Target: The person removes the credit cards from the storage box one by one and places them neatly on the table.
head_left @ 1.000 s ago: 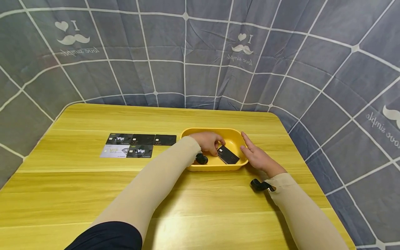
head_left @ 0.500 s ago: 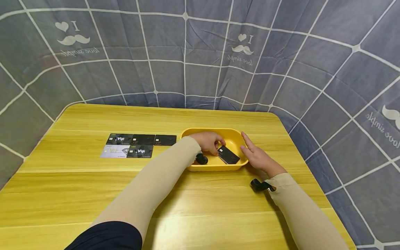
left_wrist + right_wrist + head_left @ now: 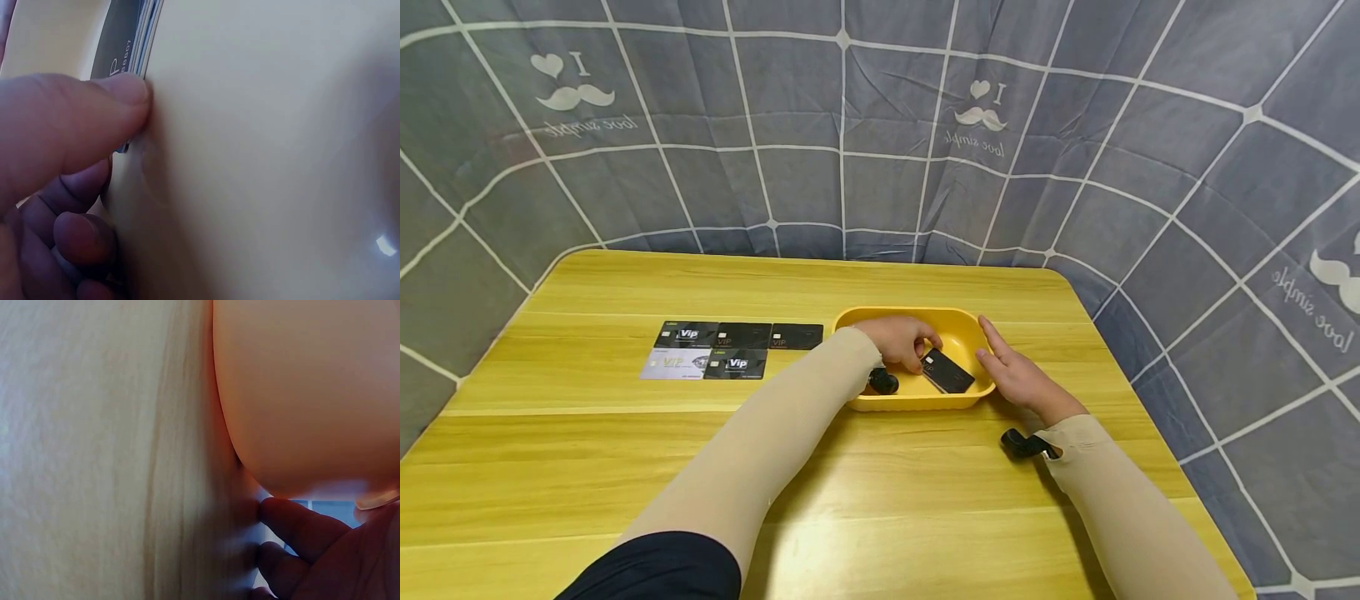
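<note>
A yellow plastic tray [image 3: 917, 402] stands on the table, with a small stack of black VIP cards [image 3: 951, 372] inside it. My left hand [image 3: 895, 337] reaches into the tray and pinches the stack at its left end. The left wrist view shows the thumb [image 3: 119, 90] along the edges of the stacked cards [image 3: 119, 44], the other fingers curled behind. Against the tray's right outer wall [image 3: 306, 394] rests my right hand [image 3: 1022, 379], its fingers extended and thumb at the rim.
Left of the tray, several cards lie flat in two rows: black VIP cards [image 3: 745, 335] and one silver card [image 3: 676, 363]. The wooden table [image 3: 880, 500] ends at a grey checked curtain [image 3: 880, 192] behind and at the sides.
</note>
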`<move>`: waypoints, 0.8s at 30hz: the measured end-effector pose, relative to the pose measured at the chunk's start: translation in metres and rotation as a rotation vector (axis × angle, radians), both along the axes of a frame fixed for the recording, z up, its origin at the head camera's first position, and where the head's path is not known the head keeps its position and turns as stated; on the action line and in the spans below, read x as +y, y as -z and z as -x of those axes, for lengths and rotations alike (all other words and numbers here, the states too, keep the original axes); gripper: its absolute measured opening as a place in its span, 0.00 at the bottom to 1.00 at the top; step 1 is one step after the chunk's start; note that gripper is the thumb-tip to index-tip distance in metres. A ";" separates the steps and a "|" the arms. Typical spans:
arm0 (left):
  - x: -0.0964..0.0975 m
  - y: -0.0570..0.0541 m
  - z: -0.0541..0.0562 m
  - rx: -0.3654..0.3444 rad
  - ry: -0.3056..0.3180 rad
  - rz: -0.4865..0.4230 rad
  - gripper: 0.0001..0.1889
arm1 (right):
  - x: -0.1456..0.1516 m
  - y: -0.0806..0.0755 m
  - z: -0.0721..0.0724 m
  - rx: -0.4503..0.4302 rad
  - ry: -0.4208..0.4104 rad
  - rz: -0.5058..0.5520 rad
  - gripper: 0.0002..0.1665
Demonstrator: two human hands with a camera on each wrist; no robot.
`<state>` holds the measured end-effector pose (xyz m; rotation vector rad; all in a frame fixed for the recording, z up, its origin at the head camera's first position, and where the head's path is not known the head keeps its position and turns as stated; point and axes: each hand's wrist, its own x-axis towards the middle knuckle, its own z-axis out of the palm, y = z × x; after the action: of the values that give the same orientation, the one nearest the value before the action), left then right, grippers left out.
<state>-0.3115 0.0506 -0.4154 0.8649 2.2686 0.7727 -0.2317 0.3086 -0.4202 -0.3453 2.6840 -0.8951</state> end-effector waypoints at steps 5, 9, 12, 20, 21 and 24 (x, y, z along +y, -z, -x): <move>0.000 0.001 0.000 -0.001 -0.003 0.001 0.29 | 0.000 0.002 0.000 0.004 0.006 -0.003 0.41; -0.001 0.002 -0.001 0.020 -0.001 0.011 0.28 | 0.000 0.004 -0.001 0.009 0.000 0.007 0.41; -0.001 0.002 -0.002 0.011 -0.002 0.010 0.28 | -0.001 0.004 -0.003 0.011 -0.001 0.011 0.41; -0.004 -0.001 -0.008 0.034 0.007 0.005 0.26 | -0.004 0.003 -0.008 0.012 0.011 0.010 0.41; -0.004 -0.001 -0.008 0.038 0.008 0.007 0.26 | -0.004 0.003 -0.008 0.014 0.011 0.008 0.41; -0.004 0.000 -0.008 0.030 0.000 0.004 0.26 | -0.004 0.005 -0.007 0.014 0.012 0.011 0.41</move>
<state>-0.3040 0.0463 -0.4151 0.8802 2.2958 0.7603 -0.2248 0.3042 -0.4247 -0.3398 2.6977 -0.9143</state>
